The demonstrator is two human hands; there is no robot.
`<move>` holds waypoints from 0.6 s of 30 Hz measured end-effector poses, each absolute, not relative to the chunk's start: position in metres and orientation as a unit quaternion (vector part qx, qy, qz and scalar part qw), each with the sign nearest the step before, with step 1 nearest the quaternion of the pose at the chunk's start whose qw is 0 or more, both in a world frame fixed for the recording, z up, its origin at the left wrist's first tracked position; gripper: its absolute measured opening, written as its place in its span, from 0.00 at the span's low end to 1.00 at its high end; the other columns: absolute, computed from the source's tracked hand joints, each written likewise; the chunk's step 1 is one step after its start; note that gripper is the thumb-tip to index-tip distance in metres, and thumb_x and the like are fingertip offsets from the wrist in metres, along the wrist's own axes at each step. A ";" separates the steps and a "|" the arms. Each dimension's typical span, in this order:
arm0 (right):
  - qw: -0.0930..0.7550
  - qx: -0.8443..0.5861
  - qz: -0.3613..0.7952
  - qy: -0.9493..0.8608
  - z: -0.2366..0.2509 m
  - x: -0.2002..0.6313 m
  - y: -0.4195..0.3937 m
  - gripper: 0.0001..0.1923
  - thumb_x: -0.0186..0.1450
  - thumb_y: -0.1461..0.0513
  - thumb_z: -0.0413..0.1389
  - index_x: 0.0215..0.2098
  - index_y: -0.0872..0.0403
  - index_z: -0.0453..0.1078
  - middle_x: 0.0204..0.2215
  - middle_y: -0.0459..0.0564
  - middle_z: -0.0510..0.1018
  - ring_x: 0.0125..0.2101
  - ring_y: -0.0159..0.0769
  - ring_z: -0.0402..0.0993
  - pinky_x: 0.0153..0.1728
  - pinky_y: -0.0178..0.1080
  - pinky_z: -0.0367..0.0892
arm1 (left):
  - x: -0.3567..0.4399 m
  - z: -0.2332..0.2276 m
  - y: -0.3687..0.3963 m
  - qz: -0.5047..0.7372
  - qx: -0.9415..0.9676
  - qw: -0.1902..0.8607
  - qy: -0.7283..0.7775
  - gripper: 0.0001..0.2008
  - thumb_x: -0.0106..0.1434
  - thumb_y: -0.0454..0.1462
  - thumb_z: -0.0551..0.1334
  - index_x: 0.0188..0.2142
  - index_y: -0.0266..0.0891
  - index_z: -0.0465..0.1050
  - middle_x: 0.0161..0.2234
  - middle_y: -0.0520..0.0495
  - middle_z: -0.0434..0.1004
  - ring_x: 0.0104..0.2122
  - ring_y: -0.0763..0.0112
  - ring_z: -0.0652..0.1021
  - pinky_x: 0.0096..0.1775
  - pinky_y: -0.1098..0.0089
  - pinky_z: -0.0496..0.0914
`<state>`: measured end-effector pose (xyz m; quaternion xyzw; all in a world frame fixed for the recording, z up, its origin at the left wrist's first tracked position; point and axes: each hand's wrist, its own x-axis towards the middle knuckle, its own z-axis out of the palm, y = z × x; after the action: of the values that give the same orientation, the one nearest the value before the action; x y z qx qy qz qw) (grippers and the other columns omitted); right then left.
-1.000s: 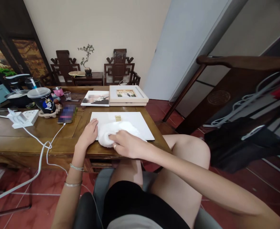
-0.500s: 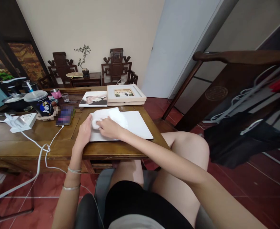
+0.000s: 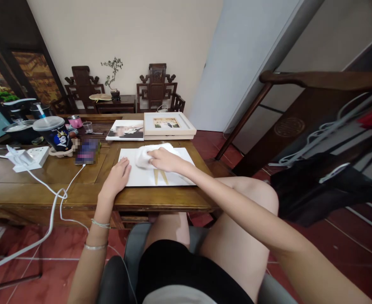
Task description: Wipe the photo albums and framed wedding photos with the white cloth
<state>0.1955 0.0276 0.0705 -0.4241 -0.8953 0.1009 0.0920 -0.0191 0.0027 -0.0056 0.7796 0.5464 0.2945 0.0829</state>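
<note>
I see a long wooden table (image 3: 78, 185) over a red tiled floor, with two carved dark chairs (image 3: 157, 86) against the cream wall behind it. A white board (image 3: 141, 177) lies flat near the table's front edge. My right hand (image 3: 164, 160) presses down on a white cloth (image 3: 146, 154), fingers curled over its top, the cloth bunched under and just beyond them on the board's far half. My left hand (image 3: 118, 177) lies flat and open, gripping nothing, on the board's left edge. A lidded cup (image 3: 54, 133) with a straw stands to the left, its contents hidden, and a small clear glass (image 3: 87, 126) looks empty.
</note>
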 end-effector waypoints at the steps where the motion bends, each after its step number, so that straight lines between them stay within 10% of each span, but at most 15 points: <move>1: 0.101 -0.438 0.096 -0.888 0.068 0.190 0.038 0.11 0.64 0.67 0.45 0.34 0.56 0.70 0.31 0.55 0.77 0.34 0.42 0.70 0.36 0.37 0.59 | -0.020 -0.007 0.004 0.290 0.780 0.079 0.549 0.22 0.70 0.40 0.48 0.54 0.31 0.71 0.60 0.34 0.69 0.63 0.57 0.67 0.65 0.56 0.57; 18: 0.121 -0.465 0.142 -0.866 0.082 0.165 0.095 0.12 0.64 0.70 0.48 0.40 0.65 0.72 0.47 0.64 0.77 0.40 0.37 0.68 0.39 0.35 0.58 | -0.023 -0.009 0.004 0.286 0.781 0.080 0.550 0.21 0.69 0.38 0.50 0.56 0.32 0.70 0.61 0.35 0.68 0.63 0.57 0.66 0.65 0.53 0.57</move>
<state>0.1648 0.0951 0.0822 -0.4648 -0.8656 0.1419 0.1205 -0.0229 0.0044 -0.0094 0.7811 0.5495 0.2855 0.0797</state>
